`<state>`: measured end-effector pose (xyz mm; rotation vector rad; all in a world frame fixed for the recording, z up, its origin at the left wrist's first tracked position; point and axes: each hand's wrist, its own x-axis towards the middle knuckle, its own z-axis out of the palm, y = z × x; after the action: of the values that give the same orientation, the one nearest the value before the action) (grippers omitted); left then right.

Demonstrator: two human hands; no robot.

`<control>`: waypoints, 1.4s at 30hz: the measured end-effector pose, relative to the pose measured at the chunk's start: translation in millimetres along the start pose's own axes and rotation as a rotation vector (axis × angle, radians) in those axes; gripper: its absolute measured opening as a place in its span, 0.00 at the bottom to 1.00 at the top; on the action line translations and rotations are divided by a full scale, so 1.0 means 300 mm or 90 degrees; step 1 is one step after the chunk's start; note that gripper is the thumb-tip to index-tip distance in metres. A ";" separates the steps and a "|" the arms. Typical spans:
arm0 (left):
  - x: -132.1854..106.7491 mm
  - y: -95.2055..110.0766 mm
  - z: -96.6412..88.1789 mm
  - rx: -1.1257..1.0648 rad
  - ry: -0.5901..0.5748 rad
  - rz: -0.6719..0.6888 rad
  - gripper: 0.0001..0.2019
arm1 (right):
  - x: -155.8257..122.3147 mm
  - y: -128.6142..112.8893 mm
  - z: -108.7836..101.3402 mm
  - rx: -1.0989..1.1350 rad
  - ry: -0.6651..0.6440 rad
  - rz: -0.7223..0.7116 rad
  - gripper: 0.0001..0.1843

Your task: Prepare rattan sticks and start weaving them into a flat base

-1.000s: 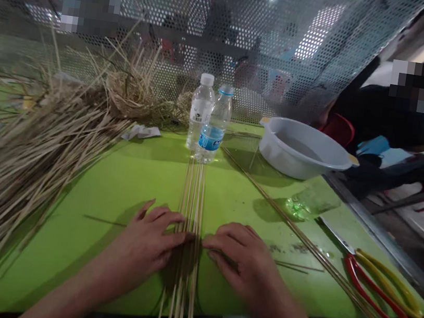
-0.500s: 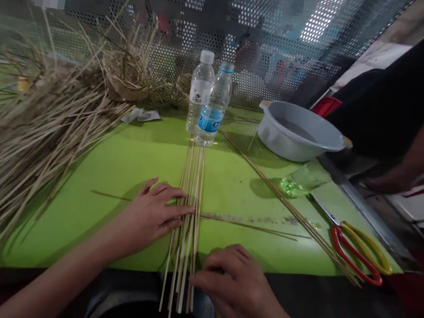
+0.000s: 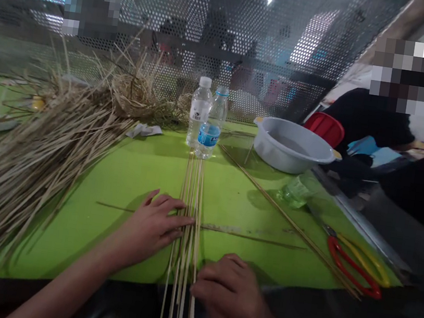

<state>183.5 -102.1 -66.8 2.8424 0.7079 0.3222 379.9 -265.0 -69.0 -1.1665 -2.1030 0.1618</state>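
Several thin pale cane strips (image 3: 197,188) lie lengthwise in front of me, their near ends sticking out past the table edge. A darker thin cane (image 3: 252,237) crosses beneath my hand from side to side. My left hand (image 3: 157,227) rests on the lengthwise strips with its fingers stretched out and spread, index fingertip across them. At the near right of the strips, my right hand (image 3: 230,293) is closed, thumb and index finger pinched at the rightmost strip's lower part. Two plastic bottles, one with a white cap (image 3: 199,115) and one with a blue label (image 3: 209,136), stand at the strips' far ends.
A big heap of dry stalks (image 3: 61,132) covers the left side. To the right are a grey basin (image 3: 294,149), a greenish clear cup (image 3: 298,189), long canes (image 3: 280,203) and red-and-yellow-handled scissors (image 3: 354,268). Perforated metal mesh (image 3: 228,40) stands behind the green table (image 3: 136,161). Another person sits at far right.
The camera view has tilted up a little, so everything sits lower. My hands keep nearly the same places on the strips. The nearby person's arm on the right has left the view.
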 end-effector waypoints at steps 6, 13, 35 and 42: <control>0.001 0.008 -0.015 0.001 -0.017 -0.010 0.16 | 0.038 -0.005 -0.007 0.012 -0.005 -0.028 0.11; -0.008 0.004 -0.006 -0.007 -0.008 -0.009 0.16 | 0.050 -0.006 0.004 0.014 0.022 -0.031 0.11; 0.029 0.042 0.013 0.134 0.136 0.142 0.11 | 0.035 0.013 0.050 0.013 0.079 -0.038 0.16; 0.032 0.047 0.008 0.133 0.122 0.148 0.11 | 0.034 0.015 0.060 0.009 0.097 -0.039 0.16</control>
<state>198.6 -110.1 -64.2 3.1301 0.4663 0.5958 368.1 -250.4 -78.9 -1.0700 -1.9973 0.0572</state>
